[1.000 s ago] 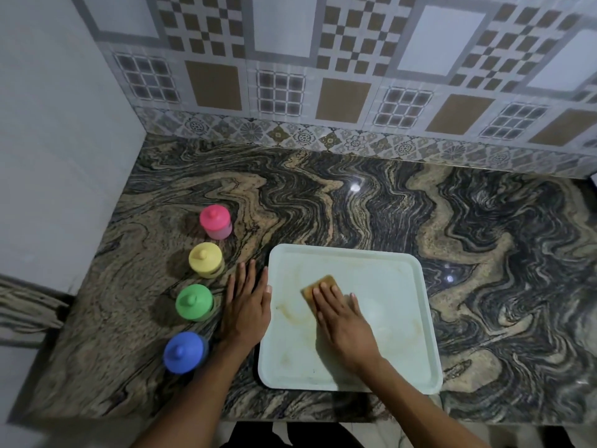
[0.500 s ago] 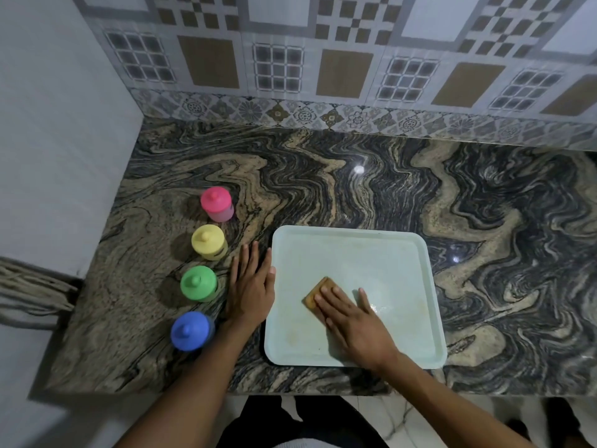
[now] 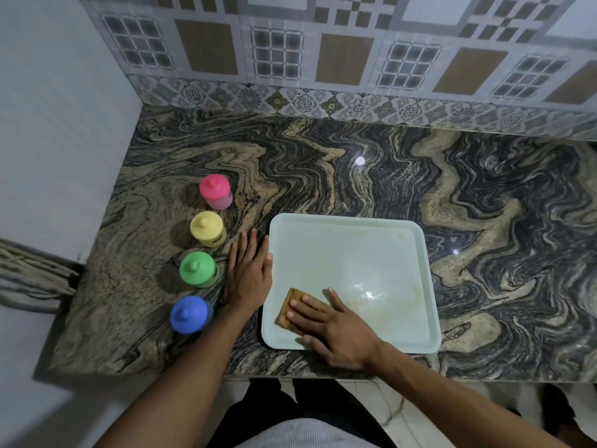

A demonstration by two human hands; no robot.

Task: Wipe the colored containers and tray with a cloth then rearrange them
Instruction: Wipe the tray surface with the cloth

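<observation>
A pale green tray [image 3: 349, 247] lies on the marbled counter, streaked with brownish stains. My right hand [image 3: 332, 324] presses a small brown cloth [image 3: 286, 307] flat against the tray's near left corner, fingers straight. My left hand [image 3: 248, 273] rests flat on the counter, its thumb against the tray's left rim. Left of it stands a row of lidded containers: pink [image 3: 215, 191] farthest, then yellow [image 3: 206, 228], green [image 3: 197, 269] and blue [image 3: 189, 314] nearest.
The marbled counter [image 3: 355, 176] ends at a patterned tiled wall [image 3: 323, 59] behind and a plain white wall [image 3: 48, 124] on the left. Its front edge runs just below the tray, with floor beneath.
My right hand has slid the cloth from the tray's middle left toward its near left corner. The left hand stays by the rim. The camera has tilted down.
</observation>
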